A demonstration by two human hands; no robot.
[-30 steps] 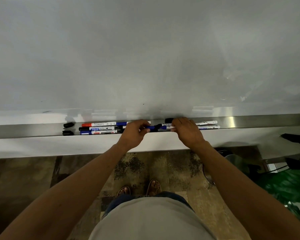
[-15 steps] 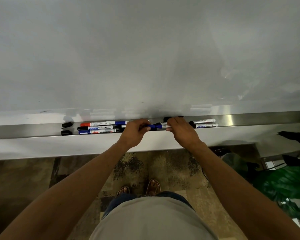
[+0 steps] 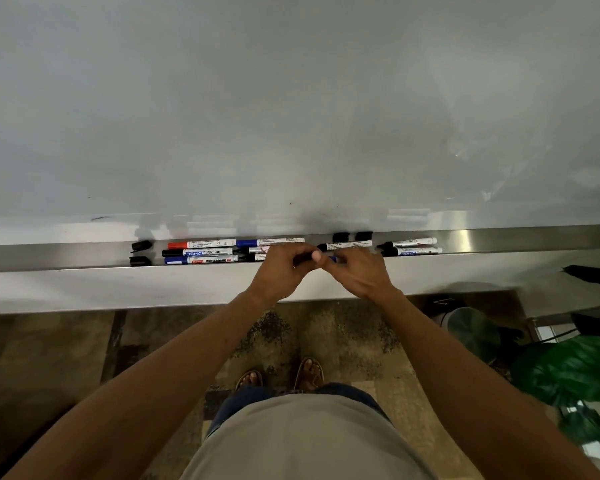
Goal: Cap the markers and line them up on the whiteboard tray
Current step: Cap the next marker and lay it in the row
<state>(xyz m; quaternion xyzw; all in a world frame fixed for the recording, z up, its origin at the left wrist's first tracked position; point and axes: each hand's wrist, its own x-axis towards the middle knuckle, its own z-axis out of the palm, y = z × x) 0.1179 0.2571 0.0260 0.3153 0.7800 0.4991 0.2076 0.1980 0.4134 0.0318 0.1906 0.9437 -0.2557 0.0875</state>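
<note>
At centre frame, just in front of the whiteboard tray (image 3: 499, 239), my left hand (image 3: 283, 266) and right hand (image 3: 359, 271) both grip one blue marker (image 3: 333, 259), apparently capping it; next it needs laying beside the row of markers (image 3: 201, 252) at left.
</note>
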